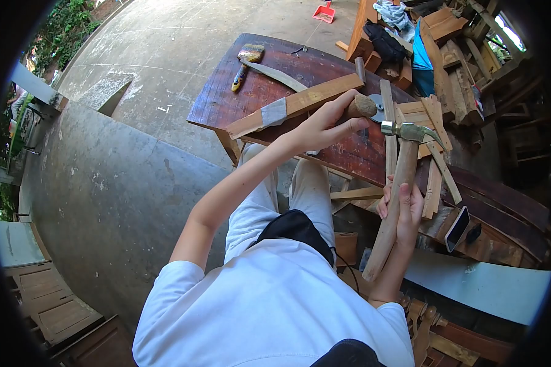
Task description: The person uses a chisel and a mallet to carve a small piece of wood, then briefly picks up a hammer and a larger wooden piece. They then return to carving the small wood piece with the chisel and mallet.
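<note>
My left hand point(333, 125) is closed around a thick wooden handle point(365, 106) with a rounded end; whatever lies beneath the handle is hidden by the hand. In my right hand point(407, 211) is a claw hammer point(398, 183), its wooden shaft gripped below the middle and its metal head up, beside the wooden handle. Under the hammer head, a framework of pale wood strips point(425, 119) lies at the right of the dark red wooden table point(220, 92). A grey-blue disc point(378, 115) shows just behind the handle.
On the table lie a paintbrush point(251, 54), a curved pale wood piece point(278, 74) and a long wooden bar point(306, 101) wrapped with grey tape. A phone point(457, 229) rests on wood at the right. Stacked timber point(453, 67) and a red dustpan point(324, 13) are farther back.
</note>
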Demonstrator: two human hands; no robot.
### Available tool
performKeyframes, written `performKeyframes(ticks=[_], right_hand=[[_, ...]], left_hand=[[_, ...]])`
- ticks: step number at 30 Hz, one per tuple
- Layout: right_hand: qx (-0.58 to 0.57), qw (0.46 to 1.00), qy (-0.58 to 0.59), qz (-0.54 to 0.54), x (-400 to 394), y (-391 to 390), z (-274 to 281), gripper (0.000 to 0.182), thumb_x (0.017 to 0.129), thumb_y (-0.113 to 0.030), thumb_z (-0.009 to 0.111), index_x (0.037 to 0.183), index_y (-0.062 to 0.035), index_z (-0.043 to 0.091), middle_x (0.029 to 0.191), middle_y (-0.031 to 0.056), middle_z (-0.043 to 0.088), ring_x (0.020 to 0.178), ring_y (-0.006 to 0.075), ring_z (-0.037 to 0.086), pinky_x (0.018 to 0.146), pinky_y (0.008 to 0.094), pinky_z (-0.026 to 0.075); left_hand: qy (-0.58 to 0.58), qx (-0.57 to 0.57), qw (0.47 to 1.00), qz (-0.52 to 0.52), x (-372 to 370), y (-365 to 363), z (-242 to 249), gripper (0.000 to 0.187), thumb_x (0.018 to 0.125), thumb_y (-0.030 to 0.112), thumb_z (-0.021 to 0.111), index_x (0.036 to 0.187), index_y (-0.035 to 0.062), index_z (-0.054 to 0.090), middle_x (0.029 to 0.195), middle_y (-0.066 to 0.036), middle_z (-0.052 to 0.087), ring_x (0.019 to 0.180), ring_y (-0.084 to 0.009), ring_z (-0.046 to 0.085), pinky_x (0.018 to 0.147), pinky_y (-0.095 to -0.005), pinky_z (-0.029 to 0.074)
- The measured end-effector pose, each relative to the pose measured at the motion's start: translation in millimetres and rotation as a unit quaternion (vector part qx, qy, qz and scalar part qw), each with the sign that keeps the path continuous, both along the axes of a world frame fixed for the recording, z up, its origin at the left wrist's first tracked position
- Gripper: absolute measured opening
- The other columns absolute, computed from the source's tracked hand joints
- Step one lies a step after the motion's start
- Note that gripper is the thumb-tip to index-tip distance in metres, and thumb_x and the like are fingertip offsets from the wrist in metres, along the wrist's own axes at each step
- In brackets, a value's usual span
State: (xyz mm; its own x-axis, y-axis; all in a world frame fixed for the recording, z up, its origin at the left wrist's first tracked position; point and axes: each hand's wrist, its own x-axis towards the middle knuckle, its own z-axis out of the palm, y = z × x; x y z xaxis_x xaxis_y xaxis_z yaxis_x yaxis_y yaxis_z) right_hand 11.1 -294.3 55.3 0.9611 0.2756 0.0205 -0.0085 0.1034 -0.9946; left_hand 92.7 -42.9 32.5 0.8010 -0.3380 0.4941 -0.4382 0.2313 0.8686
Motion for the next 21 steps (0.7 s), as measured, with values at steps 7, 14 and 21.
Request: performKeyframes(ticks=[7, 14, 21], right_hand=[[0.008, 1.0, 0.005, 0.007, 0.1, 0.2, 1.0, 0.039, 0.1, -0.032, 0.05, 0.112, 0.005, 0.05, 0.072, 0.0074, 0.049, 0.05, 0.0119, 0.049, 0.046, 0.0246, 0.039], [0.006, 1.0, 0.009, 0.005, -0.4, 1.5, 0.1, 0.039, 0.1, -0.032, 0.05, 0.111, 0.0049, 0.05, 0.071, 0.0072, 0.05, 0.05, 0.012, 0.049, 0.046, 0.0245, 0.039], [0.005, 1.0, 0.01, 0.009, -0.5, 3.8, 0.8, 0.04, 0.1, -0.033, 0.049, 0.112, 0.0048, 0.049, 0.071, 0.0076, 0.05, 0.05, 0.0122, 0.05, 0.046, 0.0247, 0.039]], left_hand=[[-0.02, 0.008, 1.0, 0.009, -2.2, 0.4, 1.8, 0.03, 0.097, 0.015, 0.055, 0.121, 0.0019, 0.043, 0.107, -0.003, 0.048, 0.099, -0.0093, 0.045, 0.087, -0.0258, 0.04], [-0.085, -0.026, 0.994, 0.061, -1.2, -4.5, 2.1, 0.031, 0.096, 0.028, 0.059, 0.11, 0.0037, 0.046, 0.08, 0.0, 0.052, 0.065, -0.005, 0.046, 0.054, -0.0222, 0.039], [-0.046, -0.032, 0.998, 0.039, -0.4, -1.9, 1.8, 0.029, 0.096, 0.026, 0.058, 0.111, 0.0037, 0.048, 0.082, 0.001, 0.052, 0.072, -0.0053, 0.045, 0.063, -0.0225, 0.04]])
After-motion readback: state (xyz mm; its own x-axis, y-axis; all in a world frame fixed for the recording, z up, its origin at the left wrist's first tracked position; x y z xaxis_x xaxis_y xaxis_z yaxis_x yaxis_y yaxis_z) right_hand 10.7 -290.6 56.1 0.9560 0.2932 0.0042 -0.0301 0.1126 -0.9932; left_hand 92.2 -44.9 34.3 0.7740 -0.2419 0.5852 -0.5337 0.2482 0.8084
